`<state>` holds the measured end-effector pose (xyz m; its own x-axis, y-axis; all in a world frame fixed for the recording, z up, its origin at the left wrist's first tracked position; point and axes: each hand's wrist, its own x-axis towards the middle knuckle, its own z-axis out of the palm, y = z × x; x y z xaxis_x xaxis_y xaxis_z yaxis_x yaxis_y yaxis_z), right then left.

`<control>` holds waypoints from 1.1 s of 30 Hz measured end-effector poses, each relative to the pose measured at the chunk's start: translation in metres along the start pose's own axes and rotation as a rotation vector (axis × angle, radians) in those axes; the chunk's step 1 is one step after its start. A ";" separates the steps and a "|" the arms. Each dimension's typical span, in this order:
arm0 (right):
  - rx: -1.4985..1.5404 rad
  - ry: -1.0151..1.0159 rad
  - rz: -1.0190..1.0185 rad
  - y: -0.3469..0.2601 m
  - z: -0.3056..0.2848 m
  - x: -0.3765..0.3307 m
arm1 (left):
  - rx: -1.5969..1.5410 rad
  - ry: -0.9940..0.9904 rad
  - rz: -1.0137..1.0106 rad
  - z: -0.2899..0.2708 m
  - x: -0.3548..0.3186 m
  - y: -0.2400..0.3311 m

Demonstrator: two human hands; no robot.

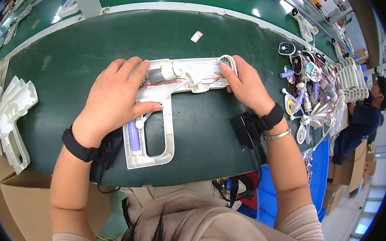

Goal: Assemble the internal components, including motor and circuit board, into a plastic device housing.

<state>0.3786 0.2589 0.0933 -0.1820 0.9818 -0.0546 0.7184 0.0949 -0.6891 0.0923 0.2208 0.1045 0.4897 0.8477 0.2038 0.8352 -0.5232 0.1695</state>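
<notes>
A white plastic housing half (170, 141) with a looped handle lies on the green table in front of me, its hollow side up. Inside it sit a grey cylindrical motor (157, 75), red wires, a thin clear tube (175, 88) and a purple battery cell (134, 136) in the handle. My left hand (113, 90) grips the housing's left end from above, its thumb reaching to the tube. At the other end, my right hand (246, 84) is closed around the rounded tip, thumb pressed beside a small green circuit board (225, 60). Its other fingertips are hidden beneath.
White shells (15, 109) are stacked at the left. A pile of wired parts (312, 92) lies right, beside a row of white pieces (350, 79). A cardboard box (35, 194) and blue bin (320, 166) stand below the table edge. Another person (363, 119) is at the far right.
</notes>
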 end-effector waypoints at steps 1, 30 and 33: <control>0.010 0.033 -0.036 -0.002 -0.001 -0.002 | -0.006 -0.001 -0.001 0.000 0.000 0.000; -0.422 0.135 -0.046 -0.023 -0.004 -0.012 | -0.049 0.000 -0.037 -0.003 -0.003 0.004; -0.422 0.453 -0.504 -0.039 -0.011 -0.021 | -0.023 0.014 -0.020 0.000 -0.004 0.005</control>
<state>0.3616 0.2359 0.1291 -0.3270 0.7668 0.5524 0.8324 0.5104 -0.2159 0.0943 0.2148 0.1049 0.4693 0.8569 0.2133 0.8389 -0.5080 0.1954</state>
